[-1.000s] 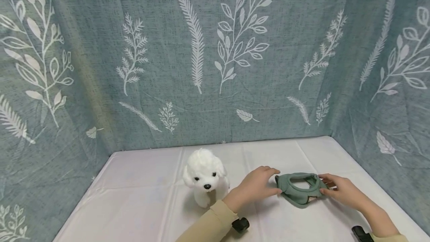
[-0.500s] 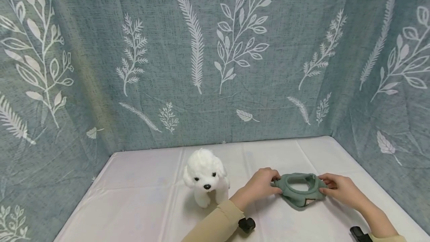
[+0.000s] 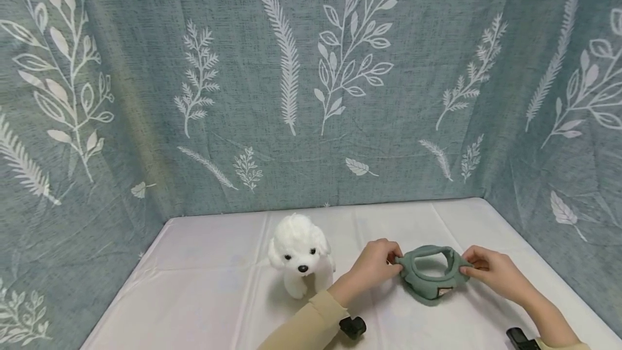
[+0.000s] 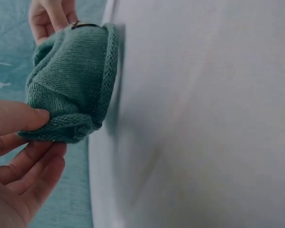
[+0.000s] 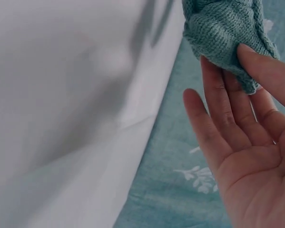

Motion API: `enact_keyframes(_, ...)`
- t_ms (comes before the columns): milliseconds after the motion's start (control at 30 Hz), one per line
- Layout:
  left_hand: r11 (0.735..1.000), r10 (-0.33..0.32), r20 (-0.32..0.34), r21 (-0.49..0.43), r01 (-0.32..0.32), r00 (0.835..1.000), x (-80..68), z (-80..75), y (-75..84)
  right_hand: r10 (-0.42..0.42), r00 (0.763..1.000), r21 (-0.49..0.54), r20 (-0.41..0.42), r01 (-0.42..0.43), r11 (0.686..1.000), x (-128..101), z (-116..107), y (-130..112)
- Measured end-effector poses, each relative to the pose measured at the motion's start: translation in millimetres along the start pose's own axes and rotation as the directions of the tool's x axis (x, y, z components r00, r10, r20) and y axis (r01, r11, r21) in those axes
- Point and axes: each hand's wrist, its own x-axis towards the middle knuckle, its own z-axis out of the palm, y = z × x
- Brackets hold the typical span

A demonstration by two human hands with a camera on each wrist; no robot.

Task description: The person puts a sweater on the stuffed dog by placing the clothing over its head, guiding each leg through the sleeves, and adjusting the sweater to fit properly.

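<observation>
A small green knitted garment (image 3: 430,277) with a wide round opening hangs just above the white table (image 3: 204,296). My left hand (image 3: 376,263) pinches its left rim between thumb and fingers, and the left wrist view shows the thumb on the knit (image 4: 71,95). My right hand (image 3: 486,270) pinches the right rim, and the right wrist view has the thumb pressed on the garment (image 5: 228,33). A white plush dog (image 3: 300,253) stands on the table to the left of my left hand.
Blue-grey curtains with white leaf prints (image 3: 311,85) close off the back and both sides of the table. Black wrist-mounted devices (image 3: 352,327) show at the bottom edge.
Both hands have taken hold of the garment's rim and lifted it off the table, so its opening now gapes wider. The plush dog has not moved.
</observation>
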Motion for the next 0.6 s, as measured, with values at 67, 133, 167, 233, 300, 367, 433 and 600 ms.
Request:
enact_keyframes(67, 1.0, 0.005, -0.015, -0.01, -0.005, 1.0, -2.7, -4.8, 0.3, -0.006, 1.0, 0.014, -0.003, 0.006, 1.0, 0, -1, -3)
enact_keyframes(133, 1.0, 0.017, -0.034, -0.014, -0.018, 0.999, -5.7, -10.0, 1.6, -0.017, 1.0, 0.021, -0.009, 0.017, 1.0, 1, -2, -7)
enact_keyframes(167, 1.0, 0.025, -0.044, -0.015, -0.025, 0.999, -7.3, -12.3, 2.3, -0.024, 1.0, 0.018, -0.014, 0.025, 1.0, 0, -2, -9)
enact_keyframes(233, 0.999, 0.036, -0.062, -0.028, -0.038, 0.997, -11.2, -18.0, 5.7, -0.029, 0.999, 0.023, -0.026, 0.029, 0.999, 0, -2, -14)
enact_keyframes(300, 0.998, 0.047, -0.081, -0.034, -0.05, 0.996, -15.4, -23.9, 9.9, -0.039, 0.999, 0.018, -0.038, 0.04, 0.999, -1, -3, -19)
enact_keyframes(367, 0.997, 0.056, -0.1, -0.041, -0.061, 0.993, -19.7, -30.2, 14.2, -0.051, 0.997, 0.019, -0.054, 0.052, 0.998, -1, -3, -24)
enact_keyframes(433, 0.996, 0.068, -0.12, -0.042, -0.074, 0.99, -23.6, -36.7, 18.2, -0.065, 0.995, 0.021, -0.069, 0.067, 0.998, -2, -4, -30)
enact_keyframes(600, 0.992, 0.095, -0.167, -0.064, -0.107, 0.981, -34.3, -53.3, 25.0, -0.111, 0.989, 0.04, -0.101, 0.115, 0.993, -4, -6, -46)
